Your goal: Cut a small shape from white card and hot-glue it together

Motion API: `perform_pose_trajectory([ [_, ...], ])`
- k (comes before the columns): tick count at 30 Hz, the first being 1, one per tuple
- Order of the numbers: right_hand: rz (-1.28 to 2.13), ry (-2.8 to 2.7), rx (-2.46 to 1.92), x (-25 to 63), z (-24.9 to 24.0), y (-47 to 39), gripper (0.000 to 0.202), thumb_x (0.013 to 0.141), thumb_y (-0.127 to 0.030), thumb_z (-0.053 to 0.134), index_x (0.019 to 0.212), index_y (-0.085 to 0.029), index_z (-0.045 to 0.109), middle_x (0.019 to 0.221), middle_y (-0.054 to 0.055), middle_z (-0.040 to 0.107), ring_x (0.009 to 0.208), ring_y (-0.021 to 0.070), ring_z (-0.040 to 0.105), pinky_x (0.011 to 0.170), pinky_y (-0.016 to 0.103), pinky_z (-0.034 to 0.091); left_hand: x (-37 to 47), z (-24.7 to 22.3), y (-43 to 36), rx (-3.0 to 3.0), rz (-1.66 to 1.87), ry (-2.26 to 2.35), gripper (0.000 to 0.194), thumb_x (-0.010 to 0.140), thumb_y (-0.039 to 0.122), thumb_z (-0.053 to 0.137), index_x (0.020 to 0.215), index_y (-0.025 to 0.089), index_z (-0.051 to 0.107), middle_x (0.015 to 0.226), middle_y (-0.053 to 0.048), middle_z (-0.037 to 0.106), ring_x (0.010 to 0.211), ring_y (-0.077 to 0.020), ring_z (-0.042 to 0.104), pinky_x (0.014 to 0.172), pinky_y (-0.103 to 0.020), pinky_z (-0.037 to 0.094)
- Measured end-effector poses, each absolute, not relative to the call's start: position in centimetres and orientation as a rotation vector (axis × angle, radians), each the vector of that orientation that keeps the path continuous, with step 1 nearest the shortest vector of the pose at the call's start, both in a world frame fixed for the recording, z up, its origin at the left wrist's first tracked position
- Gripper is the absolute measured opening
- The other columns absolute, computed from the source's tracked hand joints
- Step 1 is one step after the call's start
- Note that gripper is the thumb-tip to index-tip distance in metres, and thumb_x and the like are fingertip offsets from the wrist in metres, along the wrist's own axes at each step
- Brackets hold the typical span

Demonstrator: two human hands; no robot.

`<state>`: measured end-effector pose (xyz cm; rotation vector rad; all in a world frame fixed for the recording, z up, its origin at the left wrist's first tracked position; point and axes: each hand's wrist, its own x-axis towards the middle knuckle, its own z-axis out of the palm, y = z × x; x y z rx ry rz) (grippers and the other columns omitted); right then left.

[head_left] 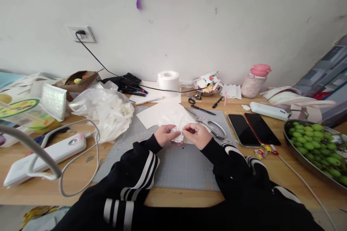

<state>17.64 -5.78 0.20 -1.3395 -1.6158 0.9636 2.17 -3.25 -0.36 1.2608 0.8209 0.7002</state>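
Over the grey cutting mat (187, 173), my left hand (165, 135) pinches a small rounded white paper piece (177, 137) with dark lines and a reddish edge. My right hand (198, 136) has thumb and forefinger pinched together at the piece's right edge; whether it grips the edge or something tiny there is too small to tell. Just beyond both hands lie white paper sheets (159, 113). Silver scissors (217, 129) rest on the mat to the right of my right hand, and a black pen (203, 109) lies farther back.
A clear plastic bag (105, 112) of white scraps sits left, near a white power bank (46, 158) and looped cable. A white tape roll (168, 81) stands behind. On the right are two phones (242, 130), a bowl (295, 155) of green fruit and a pink bottle (255, 83).
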Motion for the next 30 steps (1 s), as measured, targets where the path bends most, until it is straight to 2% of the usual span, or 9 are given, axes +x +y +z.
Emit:
perform_pose_trajectory([
  [16, 1.007, -1.618, -1.398, 17.9, -0.3, -5.2, 0.011, 0.064, -0.027, 0.056, 0.062, -0.017, 0.059, 0.055, -0.002, 0.058, 0.054, 0.0110, 0.051, 0.054, 0.023, 0.041, 2.5, -0.9, -3.2, 1.203, 0.667, 0.864, 0.033, 0.057, 0.042, 0.071, 0.063, 0.014, 0.055, 0.048, -0.001, 0.065, 0.040, -0.0113, 0.059, 0.036, -0.018, 0.037],
  [30, 0.670, -1.710, -1.474, 18.2, -0.9, -4.7, 0.017, 0.069, -0.029, 0.050, 0.066, -0.017, 0.061, 0.065, 0.003, 0.065, 0.058, 0.0135, 0.056, 0.058, 0.025, 0.045, 2.8, -1.4, -2.9, 1.097, 0.715, 0.880, 0.042, 0.046, 0.048, 0.073, 0.064, 0.013, 0.058, 0.052, -0.002, 0.069, 0.039, -0.0106, 0.060, 0.033, -0.016, 0.037],
])
